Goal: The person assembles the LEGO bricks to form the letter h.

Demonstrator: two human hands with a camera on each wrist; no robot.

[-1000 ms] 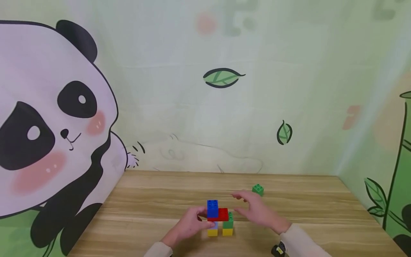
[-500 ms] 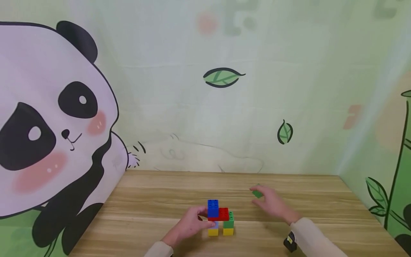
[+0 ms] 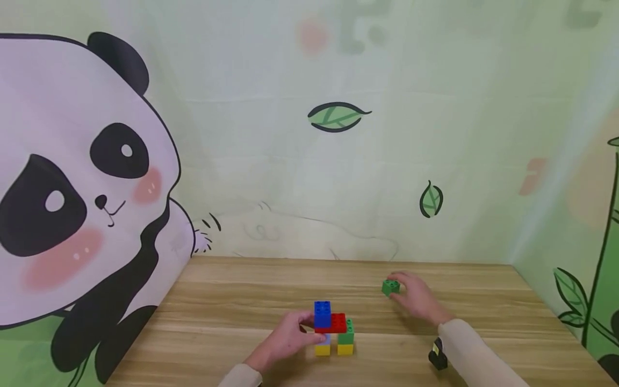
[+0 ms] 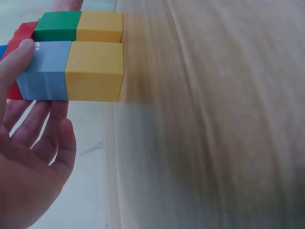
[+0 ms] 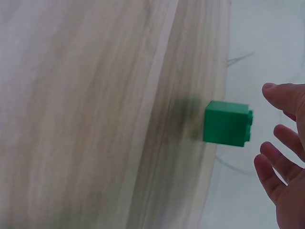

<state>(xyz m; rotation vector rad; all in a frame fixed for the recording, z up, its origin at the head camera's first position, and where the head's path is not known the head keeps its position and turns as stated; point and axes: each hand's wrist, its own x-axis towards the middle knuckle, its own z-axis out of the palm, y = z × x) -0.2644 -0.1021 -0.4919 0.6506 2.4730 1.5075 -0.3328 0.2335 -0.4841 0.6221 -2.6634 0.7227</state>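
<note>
My left hand [image 3: 290, 336] grips a small building-brick structure on the table. Its thumb lies on the light blue brick [image 4: 45, 74], and its other fingers reach behind. Two yellow bricks [image 4: 94, 71] form the feet, with the light blue one and a green brick [image 3: 345, 336] above them. A red brick [image 3: 338, 322] bridges the two columns, and a blue brick [image 3: 322, 314] tops the left end. Farther back, my right hand [image 3: 418, 295] hovers at a loose green brick [image 5: 225, 125], thumb and fingers spread. In the right wrist view, a gap separates them from the brick.
The wooden table [image 3: 232, 290] ends at a pale green cloth backdrop [image 3: 261, 150] printed with a panda and leaves. A small black device [image 3: 438, 355] sits at the right wrist, beside the sleeve.
My right hand has moved away from the brick structure, rightward and back, to the loose green brick. My left hand keeps its hold on the structure.
</note>
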